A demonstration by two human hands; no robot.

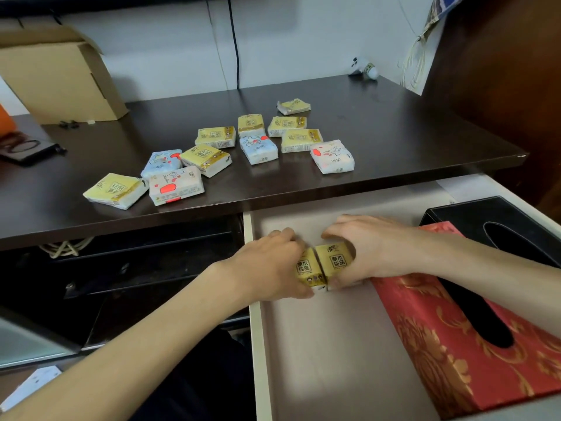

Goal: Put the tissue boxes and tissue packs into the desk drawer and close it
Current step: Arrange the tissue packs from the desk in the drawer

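Drawer (255, 262): two yellow packs (323, 264)

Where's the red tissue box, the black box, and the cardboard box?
red tissue box (431, 344): head view, patterned top.
black box (464, 211): head view, top face.
cardboard box (51, 83): head view, front side.

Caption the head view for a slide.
Both hands, left and right, set two yellow tissue packs into the open cream drawer beside a red patterned tissue box.

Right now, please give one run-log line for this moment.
left hand: yellow pack | right hand: second yellow pack | drawer: open | desk: packs remain
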